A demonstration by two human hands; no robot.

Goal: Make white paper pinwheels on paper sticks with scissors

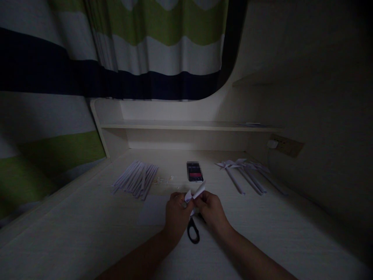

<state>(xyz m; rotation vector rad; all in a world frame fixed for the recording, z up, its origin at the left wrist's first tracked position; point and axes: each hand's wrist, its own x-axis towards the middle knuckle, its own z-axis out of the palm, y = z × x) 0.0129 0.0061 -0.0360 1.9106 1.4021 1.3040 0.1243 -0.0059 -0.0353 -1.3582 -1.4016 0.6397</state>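
Between my two hands is a white paper pinwheel (199,190) with curled blades. My left hand (178,210) is closed on its left side, fingers bent round the paper. On the other side, my right hand (210,208) pinches the paper near its middle. Fingertips of both hands are partly hidden by the paper and by each other. Below them on the desk lies a pair of scissors (189,230), with a black handle loop showing and the rest covered. A flat white sheet of paper (151,210) rests beside my left hand.
Many rolled paper sticks (135,179) are piled at the left. Small loose bits (163,180) lie near them. A phone (194,172) lies beyond my hands. Finished-looking paper pinwheels on sticks (244,175) lie at the right. A shelf (186,125) spans the back; a power socket (287,145) is on the right wall.
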